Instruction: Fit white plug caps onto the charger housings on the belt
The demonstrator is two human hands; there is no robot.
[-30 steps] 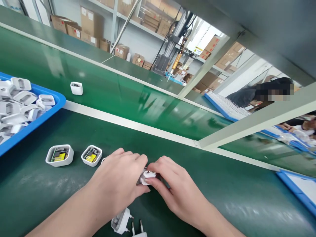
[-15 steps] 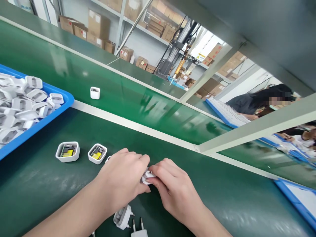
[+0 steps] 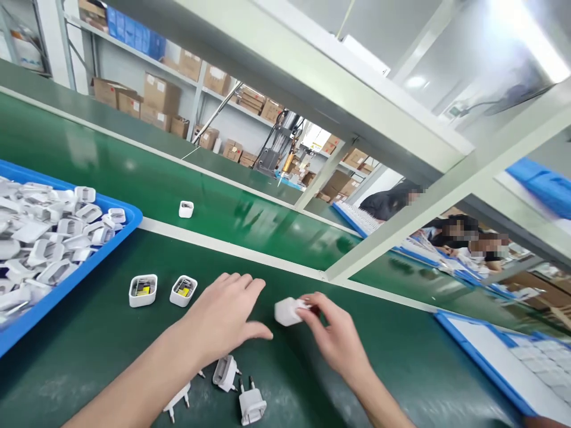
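Note:
My right hand [image 3: 332, 330] pinches a white charger [image 3: 288, 312] at one end, slightly blurred, over the green bench. My left hand [image 3: 234, 309] is open, thumb apart from the fingers, and touches nothing I can see. Left of it stand two open white charger housings, one [image 3: 143, 290] farther left and one [image 3: 183, 291] closer, with yellow and dark parts inside. Below my left hand lie white plug covers with two pins, such as one plug cover [image 3: 226, 373] and another plug cover [image 3: 252, 405]; a further one [image 3: 178, 399] is partly hidden by my left forearm.
A blue tray [image 3: 111, 252] heaped with white plug covers stands at the left. On the green belt sits a white housing [image 3: 186, 209]. Another blue tray [image 3: 484, 362] holds white pieces at the right. A metal frame post [image 3: 383, 241] rises beyond; several people sit farther off.
My hands have come apart. The left has let go and opened, while the right carries the charger to the right. The view has tilted up, showing more of the right tray.

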